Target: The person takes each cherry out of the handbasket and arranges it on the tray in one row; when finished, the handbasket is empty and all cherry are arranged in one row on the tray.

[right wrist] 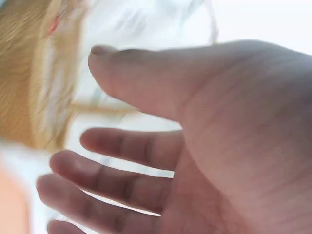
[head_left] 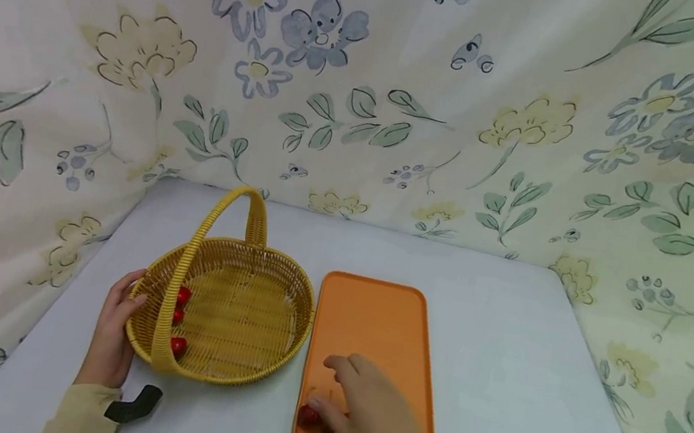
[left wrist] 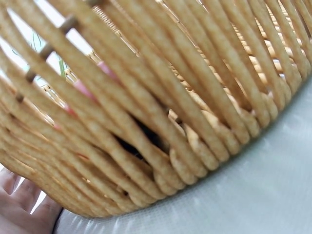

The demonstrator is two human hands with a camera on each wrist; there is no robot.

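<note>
A yellow wicker basket point(head_left: 234, 377) with a tall arched handle stands on the left of the table. My left hand point(head_left: 113, 332) holds its left rim, thumb over the edge and fingers along the outer wall. Inside, several glossy red round fruits point(head_left: 178, 346) lie by the left wall, partly behind the handle. To the right is an orange tray point(head_left: 374, 308). Over its near end hovers my right hand point(head_left: 383, 415), fingers apart and nothing between them in the right wrist view. Dark red round fruits point(head_left: 309, 416) with thin stems lie in the tray's near-left corner, partly hidden under that hand.
The white table point(head_left: 500, 354) extends to the right of the tray. A floral cloth point(head_left: 362, 101) hangs behind and along both sides. Dark straps point(head_left: 134, 404) show at the wrists.
</note>
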